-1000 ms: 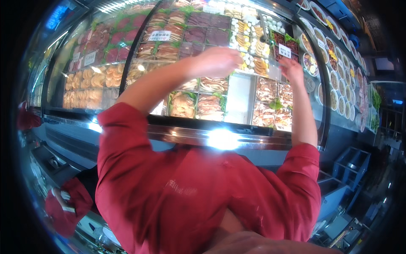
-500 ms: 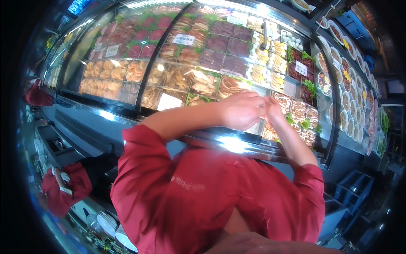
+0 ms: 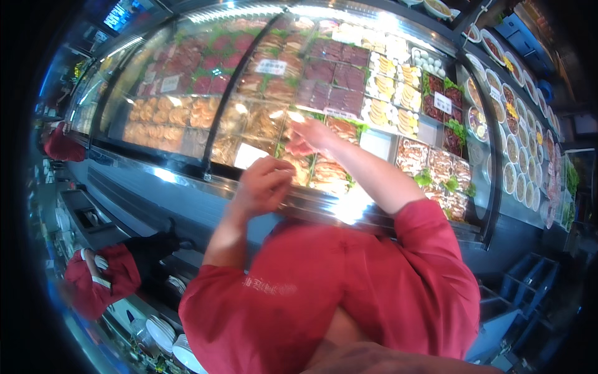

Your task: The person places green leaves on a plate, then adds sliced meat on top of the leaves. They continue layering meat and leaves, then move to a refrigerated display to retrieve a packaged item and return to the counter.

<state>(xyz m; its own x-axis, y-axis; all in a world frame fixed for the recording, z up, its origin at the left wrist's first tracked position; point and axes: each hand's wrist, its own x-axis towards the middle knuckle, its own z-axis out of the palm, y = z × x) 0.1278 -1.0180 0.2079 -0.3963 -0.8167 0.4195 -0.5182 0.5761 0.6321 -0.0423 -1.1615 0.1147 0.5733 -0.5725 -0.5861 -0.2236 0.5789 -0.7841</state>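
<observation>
At the front of a glass display case, my left hand [image 3: 265, 187] is held with its fingers curled closed, near a white card [image 3: 250, 156]. What it may pinch is too small to make out. My right hand [image 3: 309, 135] reaches across from the right, farther in, over a tray of sliced meat [image 3: 300, 168]. Its fingers are bent down toward the slices and partly blurred; whether they grip any is hidden. Just right of this hand lie more meat slices with green garnish [image 3: 342, 129] and a tray of pale strips [image 3: 330, 174].
The case's metal front rail [image 3: 311, 202] runs before me. Dark meat slices [image 3: 330, 71], halved eggs [image 3: 380, 112] and a pale metal tray [image 3: 377, 143] fill it. Round bowls [image 3: 509, 149] stand right. A person in red [image 3: 103, 280] is at the left, near stacked plates [image 3: 161, 330].
My hands, close together over the right part of the case before, have come apart and moved left. The right one now reaches farther in; the left one is nearer the front rail.
</observation>
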